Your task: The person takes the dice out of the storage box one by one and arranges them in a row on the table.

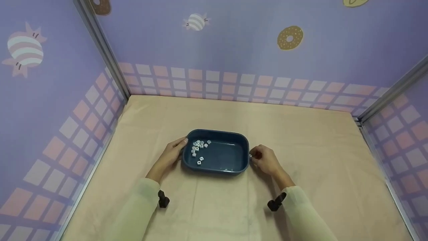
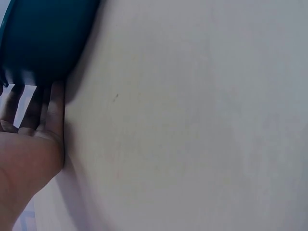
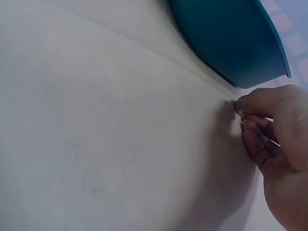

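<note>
Here's the counter point(image 1: 317, 150), running out broad past the left hand point(image 1: 170, 154) to the left wall point(image 1: 50, 100), and I've a wide stretch outside the right hand point(image 1: 267, 161) too, up to the right wall point(image 1: 413, 144). Ahead of both hands the surface carries on to the back wall point(image 1: 240, 50). My tight spot is the middle: the tray point(image 1: 230, 155) sits between the hands, one short end against the left, the other just beside the right hand's fingertips, its rim raised all round.

Now the hands. Left is clamped on its end of the tray, thumb at the rim, fingers reaching to the outer side. Right has thumb and fingers together, pinching a small white die point(image 3: 239, 111) just outside the tray, low by the counter; whether it touches down, I can't tell. Inside the tray, the dice point(image 1: 197, 149) bunch at the left hand's end, two lying apart from the rest, while towards the right hand I see plain blue floor.
</note>
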The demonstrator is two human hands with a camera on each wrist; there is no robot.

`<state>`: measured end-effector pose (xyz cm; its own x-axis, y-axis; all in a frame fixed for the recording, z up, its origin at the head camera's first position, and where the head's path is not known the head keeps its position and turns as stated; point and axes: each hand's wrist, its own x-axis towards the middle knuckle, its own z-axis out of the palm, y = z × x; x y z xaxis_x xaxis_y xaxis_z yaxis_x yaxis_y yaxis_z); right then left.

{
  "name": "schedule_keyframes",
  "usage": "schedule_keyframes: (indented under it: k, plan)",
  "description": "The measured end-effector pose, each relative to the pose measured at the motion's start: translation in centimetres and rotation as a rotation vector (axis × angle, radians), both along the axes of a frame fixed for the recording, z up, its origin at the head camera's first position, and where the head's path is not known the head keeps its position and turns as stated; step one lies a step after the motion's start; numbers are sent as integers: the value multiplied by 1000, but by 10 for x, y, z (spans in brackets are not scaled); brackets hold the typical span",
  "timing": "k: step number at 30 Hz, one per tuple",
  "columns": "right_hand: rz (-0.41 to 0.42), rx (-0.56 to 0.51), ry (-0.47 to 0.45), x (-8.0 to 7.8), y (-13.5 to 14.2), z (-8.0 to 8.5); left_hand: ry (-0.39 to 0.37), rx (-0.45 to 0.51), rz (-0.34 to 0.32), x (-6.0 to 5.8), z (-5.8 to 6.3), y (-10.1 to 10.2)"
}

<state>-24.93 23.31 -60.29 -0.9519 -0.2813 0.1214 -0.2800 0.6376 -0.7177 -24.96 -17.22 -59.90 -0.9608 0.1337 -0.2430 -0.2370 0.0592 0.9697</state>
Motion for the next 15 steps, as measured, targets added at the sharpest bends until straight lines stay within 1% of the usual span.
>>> schedule_keyframes:
  k: [6,9,13,15]
  plan:
    - [13,8,1,-3,-1,-2,-3,18,-3,-1,-1,-2]
    - [25,-7,-10,-4,-1,-3,1,5,1,0,-1,-2]
    - [7,-27,-26,-3,1,-5,4,2,0,1,0,-2]
    - [-8,-31,-36,-2,1,-6,4,18,-4,1,-1,-1]
